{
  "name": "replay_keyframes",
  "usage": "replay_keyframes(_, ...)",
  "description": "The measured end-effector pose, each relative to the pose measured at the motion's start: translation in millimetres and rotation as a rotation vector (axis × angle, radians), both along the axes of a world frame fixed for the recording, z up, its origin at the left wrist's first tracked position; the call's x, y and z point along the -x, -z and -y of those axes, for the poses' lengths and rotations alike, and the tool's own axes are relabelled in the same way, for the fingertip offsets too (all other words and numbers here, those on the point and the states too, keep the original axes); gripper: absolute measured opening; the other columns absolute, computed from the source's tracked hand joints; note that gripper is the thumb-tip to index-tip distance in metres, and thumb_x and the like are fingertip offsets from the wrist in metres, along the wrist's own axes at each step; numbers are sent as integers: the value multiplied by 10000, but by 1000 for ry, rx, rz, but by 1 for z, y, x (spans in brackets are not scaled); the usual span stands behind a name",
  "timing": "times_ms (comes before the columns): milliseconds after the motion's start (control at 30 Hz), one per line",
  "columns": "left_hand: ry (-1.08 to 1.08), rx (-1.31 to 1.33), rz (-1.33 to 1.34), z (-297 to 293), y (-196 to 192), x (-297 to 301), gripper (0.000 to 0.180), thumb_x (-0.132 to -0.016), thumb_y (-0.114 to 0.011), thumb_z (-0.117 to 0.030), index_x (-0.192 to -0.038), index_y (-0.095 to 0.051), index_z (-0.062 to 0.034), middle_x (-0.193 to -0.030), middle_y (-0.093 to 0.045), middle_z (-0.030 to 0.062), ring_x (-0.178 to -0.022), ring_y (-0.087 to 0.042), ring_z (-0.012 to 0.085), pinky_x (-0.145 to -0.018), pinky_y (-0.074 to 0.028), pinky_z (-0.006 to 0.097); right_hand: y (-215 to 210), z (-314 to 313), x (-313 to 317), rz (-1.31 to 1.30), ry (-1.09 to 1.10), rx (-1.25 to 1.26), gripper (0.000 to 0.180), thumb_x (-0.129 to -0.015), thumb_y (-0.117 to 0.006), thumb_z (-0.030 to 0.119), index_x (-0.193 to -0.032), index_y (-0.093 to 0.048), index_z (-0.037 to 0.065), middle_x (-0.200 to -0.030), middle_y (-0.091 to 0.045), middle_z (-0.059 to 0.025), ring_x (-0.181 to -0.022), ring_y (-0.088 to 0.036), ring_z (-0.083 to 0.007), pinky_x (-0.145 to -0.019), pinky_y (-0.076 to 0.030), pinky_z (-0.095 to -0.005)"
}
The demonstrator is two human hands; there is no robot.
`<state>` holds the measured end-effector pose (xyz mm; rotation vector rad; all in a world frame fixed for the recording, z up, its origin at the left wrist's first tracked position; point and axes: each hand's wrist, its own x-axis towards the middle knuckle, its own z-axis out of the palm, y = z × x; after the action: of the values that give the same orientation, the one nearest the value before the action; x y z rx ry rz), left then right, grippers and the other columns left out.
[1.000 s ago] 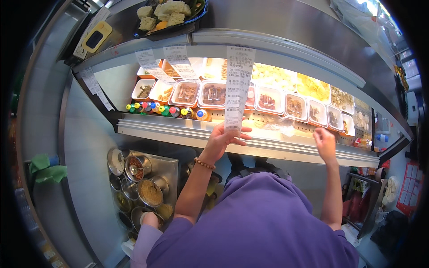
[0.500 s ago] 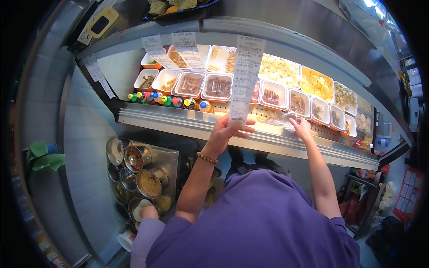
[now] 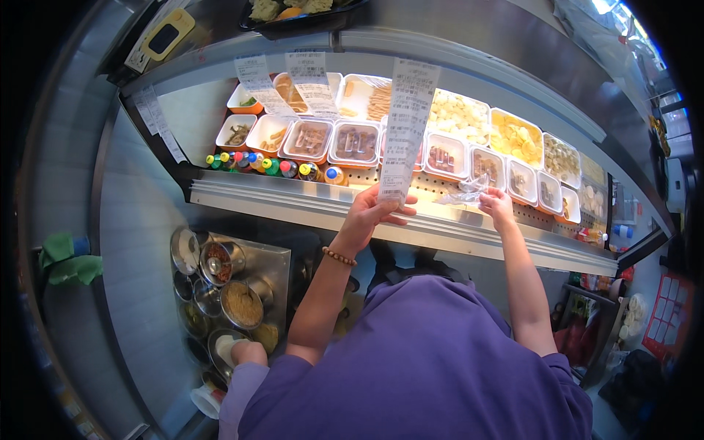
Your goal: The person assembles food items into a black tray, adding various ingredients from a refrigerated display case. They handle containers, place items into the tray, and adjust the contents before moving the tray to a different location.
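My left hand [image 3: 370,213] is raised at the front ledge of a chilled display counter [image 3: 308,209] and pinches the lower end of a long white paper slip [image 3: 407,125] that hangs from the shelf above. My right hand [image 3: 499,205] is a little to the right, over the ledge, with its fingers closed on a crumpled clear plastic bag [image 3: 463,194]. Just behind both hands are rows of white and orange food trays [image 3: 356,143]. A bead bracelet [image 3: 339,256] circles my left wrist.
Two shorter paper slips [image 3: 312,77] hang at the upper left. Small bottles with coloured caps [image 3: 271,166] line the ledge. Round metal pots of seasonings [image 3: 238,304] sit at lower left, where another hand [image 3: 248,353] in a pale purple sleeve rests. A green cloth [image 3: 66,260] lies at far left.
My right hand has moved left along the ledge, closer to the left hand, and now has the clear bag in it. My left hand has kept hold of the paper slip.
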<state>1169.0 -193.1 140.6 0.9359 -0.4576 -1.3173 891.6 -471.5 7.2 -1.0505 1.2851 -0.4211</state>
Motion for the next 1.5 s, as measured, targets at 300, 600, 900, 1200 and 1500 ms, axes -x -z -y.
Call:
replay_keyframes(300, -13, 12, -7, 6, 3, 1, 495, -921, -649, -181, -1318, -485, 66, -1238, -623, 216, -1062, -671, 274, -822, -587, 352, -41, -16, 18, 295, 96, -88, 129, -895, -727, 175, -908, -634, 86, -810, -652, -10, -707, -629, -101, -671, -555, -271)
replay_keyframes(600, 156, -182, 498, 46, 7, 64, 307, -909, -696, -259, -1067, -629, -5, -884, -678, 66, -777, -660, 129, -680, -550, 266, -130, -77, -4, -53, -197, 626, 112, -847, -729, 97, -812, -640, 38, -710, -650, -17, -680, -624, -100, -627, -482, -247)
replay_keyframes(900, 3, 107, 1121, 145, 3, 154, 69, -828, -627, -72, -805, -608, -11, -701, -606, 151, -647, -606, 305, -611, -472, 405, -159, -105, 40, -250, 43, 809, 160, -810, -733, 127, -807, -614, 19, -664, -619, -84, -583, -565, -153, -575, -476, -322)
replay_keyframes(1200, 84, 186, 1101, 209, -47, 261, 103, -859, -624, -52, -805, -552, -5, -677, -566, 124, -595, -554, 258, -573, -450, 364, -189, -59, 133, -321, 192, 1422, 152, -835, -654, 47, -968, -582, 25, -848, -626, -140, -704, -624, -328, -645, -519, -387)
replay_keyframes(1500, 263, 395, 1314, 302, -56, 433, 116, -869, -631, -73, -848, -525, -30, -749, -595, 156, -657, -602, 325, -594, -475, 413, -134, 38, 283, 601, 132, 87, 323, -979, -544, 128, -1262, -585, -22, -1149, -655, -78, -1109, -597, -136, -957, -481, -286)
